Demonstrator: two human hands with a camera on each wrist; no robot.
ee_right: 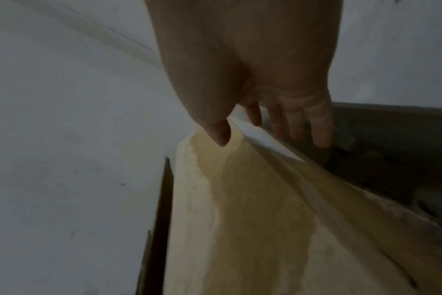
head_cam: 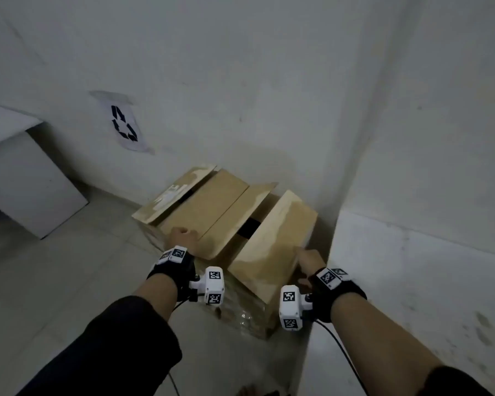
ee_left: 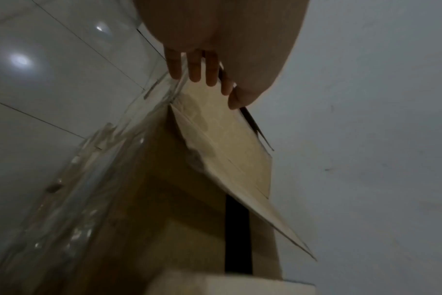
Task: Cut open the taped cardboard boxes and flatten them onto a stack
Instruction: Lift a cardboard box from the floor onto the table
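Note:
A brown cardboard box (head_cam: 220,207) stands on the floor in a wall corner, its top flaps loose and partly raised, with a dark gap between them. Crinkled clear tape (head_cam: 240,315) covers its near side. My left hand (head_cam: 180,237) grips the box's left top edge; in the left wrist view that hand (ee_left: 216,89) has its thumb on a flap (ee_left: 227,151) and its fingers down the side. My right hand (head_cam: 309,260) holds the right flap's outer edge. In the right wrist view this hand (ee_right: 255,135) has its thumb on the flap (ee_right: 253,199) and its fingers below.
A recycling sign (head_cam: 125,124) is stuck to the back wall. A white board (head_cam: 32,178) leans at the left. A wall (head_cam: 412,252) juts out close on the box's right side. Pale tiled floor (head_cam: 69,281) lies to the left of the box.

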